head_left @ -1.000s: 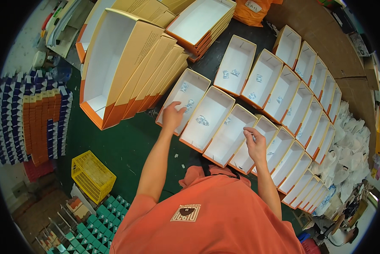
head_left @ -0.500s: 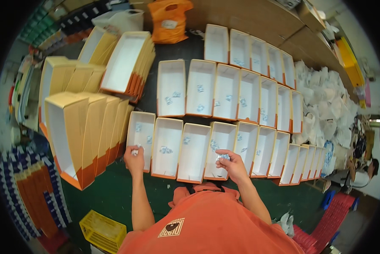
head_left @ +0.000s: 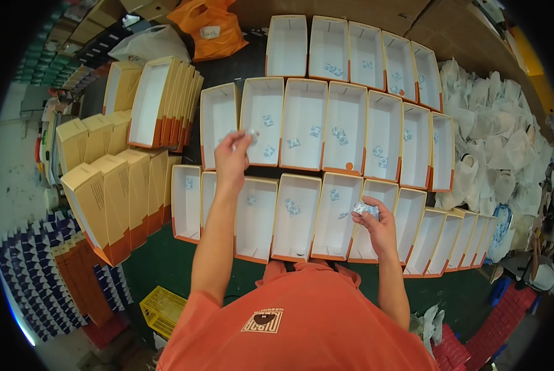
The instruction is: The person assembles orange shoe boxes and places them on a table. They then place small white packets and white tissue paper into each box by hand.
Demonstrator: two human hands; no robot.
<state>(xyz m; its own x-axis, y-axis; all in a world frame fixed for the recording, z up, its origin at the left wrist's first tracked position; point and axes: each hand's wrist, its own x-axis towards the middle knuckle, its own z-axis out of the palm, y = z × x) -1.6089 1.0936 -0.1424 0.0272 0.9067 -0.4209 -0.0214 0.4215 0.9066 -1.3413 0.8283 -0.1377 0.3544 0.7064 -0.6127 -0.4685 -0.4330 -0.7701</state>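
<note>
My left hand (head_left: 232, 162) is raised over the middle row, its fingertips pinching a small whitish packet (head_left: 253, 134) above the edge between two open boxes. A bunch of small blue-and-white packets (head_left: 366, 211) is gripped in my right hand (head_left: 380, 230), over a front-row box (head_left: 364, 250). The boxes are long, white inside, with tan and orange outsides. Loose packets like the pair lying in one front-row box (head_left: 292, 207) rest on many box floors. My left forearm hides part of a front-row box.
Stacked nested boxes (head_left: 113, 204) stand at the left, with more behind. An orange plastic bag (head_left: 212, 31) lies at the back. White wrapped bundles (head_left: 490, 136) pile up on the right. A yellow crate (head_left: 162, 312) sits on the green floor.
My left hand has gone from the front-left box up to the middle row. My right hand, still holding packets, has moved right along the front row. The whole view has shifted.
</note>
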